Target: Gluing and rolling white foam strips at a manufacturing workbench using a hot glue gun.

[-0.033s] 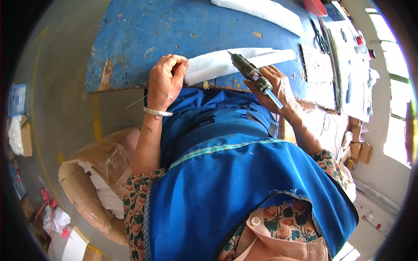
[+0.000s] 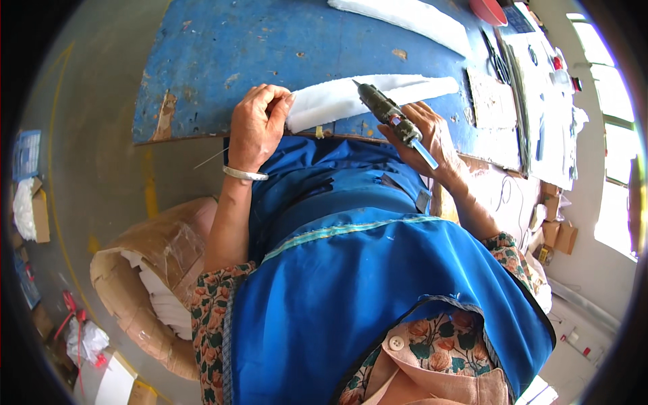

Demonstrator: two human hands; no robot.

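Note:
A long white padded strip (image 2: 337, 101) lies across the near edge of a worn blue worktable (image 2: 223, 54). My left hand (image 2: 256, 125), with a silver bangle on its wrist, pinches the strip's left end at the table edge. My right hand (image 2: 435, 138) grips a dark glue gun (image 2: 385, 111) with a pale glue stick poking out of its back. The gun's nozzle points left and touches the top of the strip near its middle. My blue apron fills the lower half of the view.
A second white strip (image 2: 405, 17) lies at the table's far side. Scissors (image 2: 496, 61) and a stack of papers (image 2: 540, 88) are at the right. An open cardboard box (image 2: 145, 270) holding white pieces stands on the floor at my left.

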